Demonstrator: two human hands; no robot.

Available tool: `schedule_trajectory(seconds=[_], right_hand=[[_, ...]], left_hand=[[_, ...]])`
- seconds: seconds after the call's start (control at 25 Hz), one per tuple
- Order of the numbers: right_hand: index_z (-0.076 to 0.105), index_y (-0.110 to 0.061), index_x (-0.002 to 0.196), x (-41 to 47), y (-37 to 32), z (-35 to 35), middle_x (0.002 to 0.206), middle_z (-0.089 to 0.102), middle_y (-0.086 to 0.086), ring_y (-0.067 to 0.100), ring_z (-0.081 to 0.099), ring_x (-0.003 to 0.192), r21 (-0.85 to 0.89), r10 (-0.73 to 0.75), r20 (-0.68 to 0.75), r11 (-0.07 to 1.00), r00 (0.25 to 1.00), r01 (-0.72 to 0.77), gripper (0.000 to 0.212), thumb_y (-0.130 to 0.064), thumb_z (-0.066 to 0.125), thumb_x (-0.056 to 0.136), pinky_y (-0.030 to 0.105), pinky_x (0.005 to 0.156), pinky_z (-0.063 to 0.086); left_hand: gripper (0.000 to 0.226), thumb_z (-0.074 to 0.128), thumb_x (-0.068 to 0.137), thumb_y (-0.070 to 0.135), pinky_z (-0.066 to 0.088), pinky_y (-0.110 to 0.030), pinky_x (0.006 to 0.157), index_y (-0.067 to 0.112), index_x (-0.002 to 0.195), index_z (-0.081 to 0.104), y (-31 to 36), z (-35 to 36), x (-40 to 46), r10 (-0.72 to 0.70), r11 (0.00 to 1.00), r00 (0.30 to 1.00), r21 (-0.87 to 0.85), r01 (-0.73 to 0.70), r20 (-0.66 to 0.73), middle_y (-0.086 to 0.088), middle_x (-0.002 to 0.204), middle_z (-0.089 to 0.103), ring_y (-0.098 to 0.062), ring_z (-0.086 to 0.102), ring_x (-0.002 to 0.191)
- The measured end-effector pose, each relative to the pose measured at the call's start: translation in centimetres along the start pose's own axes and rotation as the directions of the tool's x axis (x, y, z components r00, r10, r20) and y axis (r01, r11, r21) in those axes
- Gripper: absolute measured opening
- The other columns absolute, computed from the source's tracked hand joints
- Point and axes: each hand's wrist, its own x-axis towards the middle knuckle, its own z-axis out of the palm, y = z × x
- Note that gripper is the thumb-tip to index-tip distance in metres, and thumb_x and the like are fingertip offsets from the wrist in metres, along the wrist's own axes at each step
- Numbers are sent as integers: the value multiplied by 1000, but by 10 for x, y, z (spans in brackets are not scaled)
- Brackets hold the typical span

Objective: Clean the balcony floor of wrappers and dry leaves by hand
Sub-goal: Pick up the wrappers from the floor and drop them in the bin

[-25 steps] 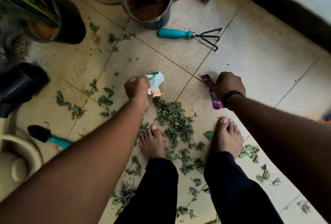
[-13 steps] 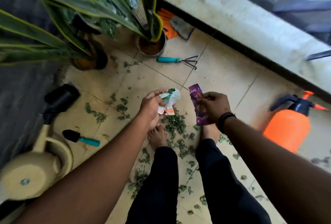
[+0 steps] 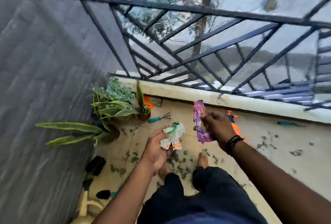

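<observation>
Both wrappers are now off the floor [image 3: 279, 150]: the left hand [image 3: 157, 149] grips the crumpled white wrapper [image 3: 174, 135], the right hand [image 3: 217, 127] pinches the purple wrapper [image 3: 201, 123], lifted since 1 second ago. Dry leaves [image 3: 176, 163] remain around the feet. Potted plants [image 3: 114, 104] crowd the left; the parapet [image 3: 232, 101] closes the far edge; open floor lies right.

Two wrappers are up off the floor: a crumpled white one [image 3: 173, 135] on the left, a purple one [image 3: 201, 122] on the right. Three potted plants [image 3: 114, 101] stand far left. One teal hand rake [image 3: 158, 118] lies near them. Scattered leaves [image 3: 176, 167] are too many to count.
</observation>
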Motion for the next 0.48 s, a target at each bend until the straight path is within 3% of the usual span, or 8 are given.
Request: schedule_trajectory(seconds=[0.08,0.2,0.28,0.36,0.48], right_hand=[[66,4,103,-20,-14,-24,90,64,26,43,68,75,149,12,-12,989,1000,-10,12,-2,58,98,34,54,59],[64,1,102,-38,-23,-62,88,69,17,30,73,64,301,26,-4,953,1000,-24,11,1,54,98,34,55,60],[65,0,100,-43,-20,-94,87,70,15,29,73,65,384,61,-7,922,998,-53,11,2,54,97,35,58,61],[65,1,105,-49,-15,-132,92,70,17,32,73,71,468,77,-10,881,997,-64,14,0,53,97,36,63,61],[63,4,117,-61,-4,-194,102,69,22,36,71,79,583,82,-36,811,996,-46,24,-5,49,99,37,65,61]], left_hand=[[39,52,94,7,59,-36,60,-1,132,55,-1,24,-15,-9,999,999,38,7,53,-25,112,71,-32,75,82],[52,66,89,18,60,-36,58,-5,134,56,-9,58,-17,3,987,999,161,-9,37,-26,115,70,-29,75,81],[45,64,93,13,60,-33,55,-7,134,56,-18,83,-10,3,975,1000,222,-3,-2,-29,118,68,-28,75,78],[47,65,92,10,63,-37,63,-7,135,55,-30,115,-3,-1,966,999,259,10,-33,-27,120,68,-31,74,85],[44,66,91,12,63,-37,65,-3,131,58,-53,172,3,-49,931,999,362,50,-14,-21,111,74,-29,76,87]])
